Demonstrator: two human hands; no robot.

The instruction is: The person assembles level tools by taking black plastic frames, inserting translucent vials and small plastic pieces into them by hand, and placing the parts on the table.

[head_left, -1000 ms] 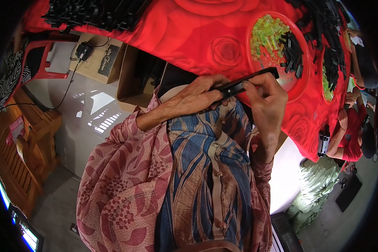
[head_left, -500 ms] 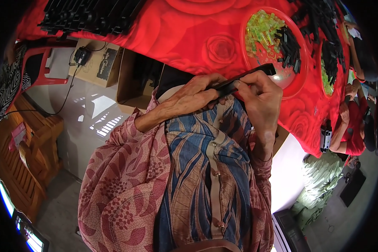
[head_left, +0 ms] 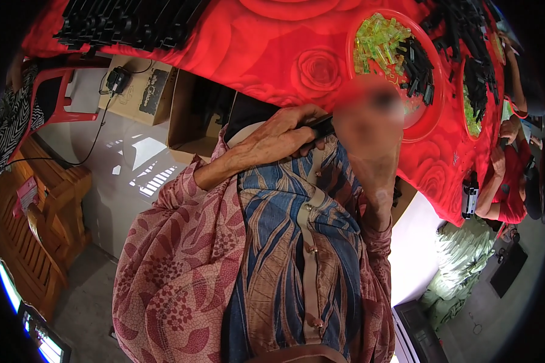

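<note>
My left hand (head_left: 284, 134) is closed around a long black plastic part (head_left: 324, 126), held at an angle in front of my waist. Beside its far right end is my right hand (head_left: 368, 130). That hand's fingers are hidden by a blurred patch, so their grip does not show. Just beyond lies a round red basin (head_left: 439, 78) on the table. In it are a heap of clear yellow-green pieces (head_left: 378, 39) and a pile of small black pieces (head_left: 419, 78).
A red rose-patterned cloth (head_left: 254, 54) covers the table. Long black parts (head_left: 127, 24) lie in a row at the far left, with more black parts (head_left: 460, 30) far right. Open cardboard box (head_left: 184, 115) stands under the edge. Another person's arm (head_left: 496, 175) is at right.
My left hand and the black part stay about where they were. The right hand, seen earlier with fingers on the part, is now covered by blur.
</note>
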